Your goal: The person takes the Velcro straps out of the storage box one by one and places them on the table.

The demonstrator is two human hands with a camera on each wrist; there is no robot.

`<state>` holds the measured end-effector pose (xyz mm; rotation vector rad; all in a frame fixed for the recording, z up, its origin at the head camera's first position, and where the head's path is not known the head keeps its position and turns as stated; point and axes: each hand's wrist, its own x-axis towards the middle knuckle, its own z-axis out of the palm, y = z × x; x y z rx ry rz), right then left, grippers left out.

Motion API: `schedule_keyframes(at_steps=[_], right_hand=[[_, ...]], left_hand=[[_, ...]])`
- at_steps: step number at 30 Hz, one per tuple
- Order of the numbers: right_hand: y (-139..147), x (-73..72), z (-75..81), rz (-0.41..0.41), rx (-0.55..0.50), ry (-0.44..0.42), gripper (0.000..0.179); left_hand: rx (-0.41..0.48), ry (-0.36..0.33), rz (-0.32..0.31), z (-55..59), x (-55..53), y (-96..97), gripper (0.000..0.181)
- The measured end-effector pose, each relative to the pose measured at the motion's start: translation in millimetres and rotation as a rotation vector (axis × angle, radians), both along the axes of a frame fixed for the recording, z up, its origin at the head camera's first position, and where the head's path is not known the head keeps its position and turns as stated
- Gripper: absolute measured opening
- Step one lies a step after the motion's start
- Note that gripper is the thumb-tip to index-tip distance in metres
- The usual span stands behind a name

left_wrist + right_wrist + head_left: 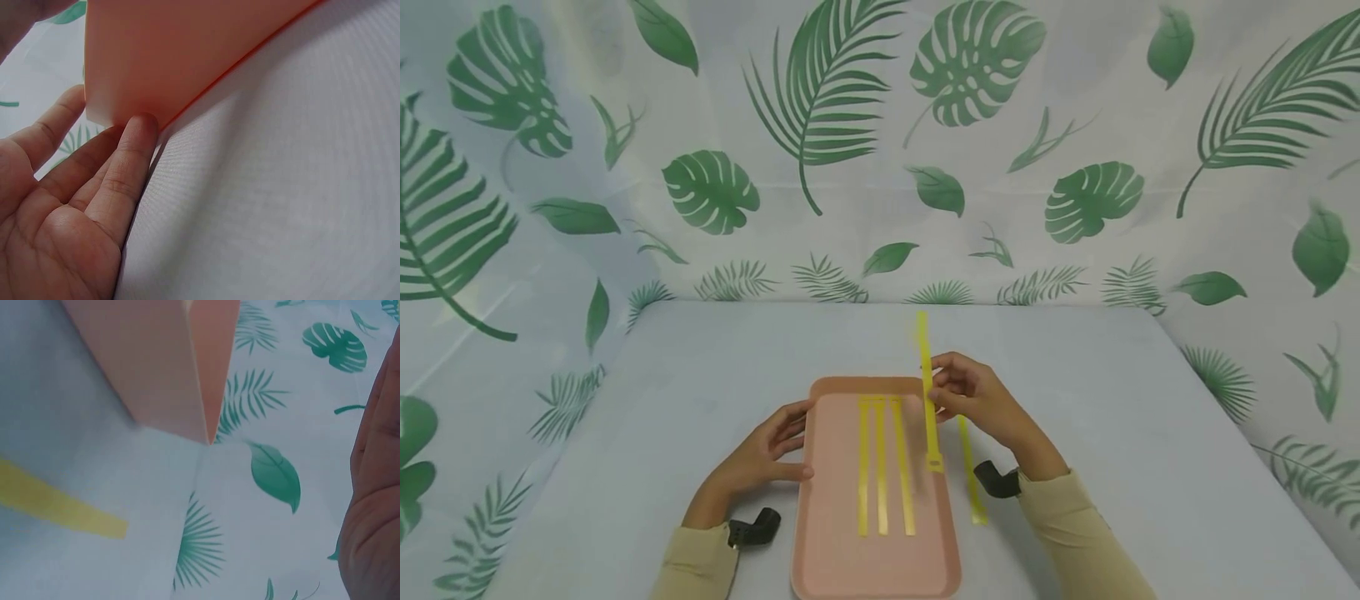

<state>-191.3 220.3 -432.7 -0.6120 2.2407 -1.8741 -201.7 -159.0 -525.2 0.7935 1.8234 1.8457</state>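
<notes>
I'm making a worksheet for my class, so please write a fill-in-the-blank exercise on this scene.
1. The right hand holds up a strip whose colour is ____.
2. The left hand touches the tray, and the strips lying on it number ____.
3. The backdrop is printed with green ____.
Missing words: yellow; three; leaves.

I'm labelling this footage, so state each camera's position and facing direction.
Head: worn on the head, facing forward and down at the tray and yellow strips; left hand, right hand and sleeves show.
Left wrist: worn there, facing the tray's side; part of that hand shows.
Right wrist: worn there, facing the tray's edge and leaf-print curtain; part of that hand shows.
Shared: both wrist views show tray and curtain.
</notes>
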Motion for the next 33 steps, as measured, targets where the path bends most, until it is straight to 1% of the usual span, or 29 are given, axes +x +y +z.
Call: schedule_keyframes(at_steps=[6, 13, 21, 23, 30, 33], right_hand=[[16, 4.7, -1.4, -0.031, -0.017, -0.034, 0.040], [34, 9.0, -5.1, -0.094, 0.001, -0.082, 0.041], [53, 15.0, -6.5, -0.112, 0.038, -0.117, 0.041], [58, 16.1, -8.1, -0.115, 0.053, -0.135, 0.041], [74, 18.2, -15.7, -0.141, 0.108, -0.247, 0.044], [80, 19.3, -20.0, -0.150, 0.129, -0.281, 0.046]], left_hand=[[-0.006, 0.005, 0.005, 0.9, 1.3, 0.2, 0.101], [-0.021, 0.027, 0.008, 0.6, 1.4, 0.6, 0.100], [-0.033, 0.017, 0.014, 2.5, 2.5, 1.4, 0.101], [-0.032, 0.021, 0.015, 2.7, 2.8, 1.5, 0.101], [-0.018, 0.049, 0.015, 1.1, 2.1, 1.8, 0.099], [-0.016, 0.055, 0.017, -0.1, 1.7, 2.1, 0.099]])
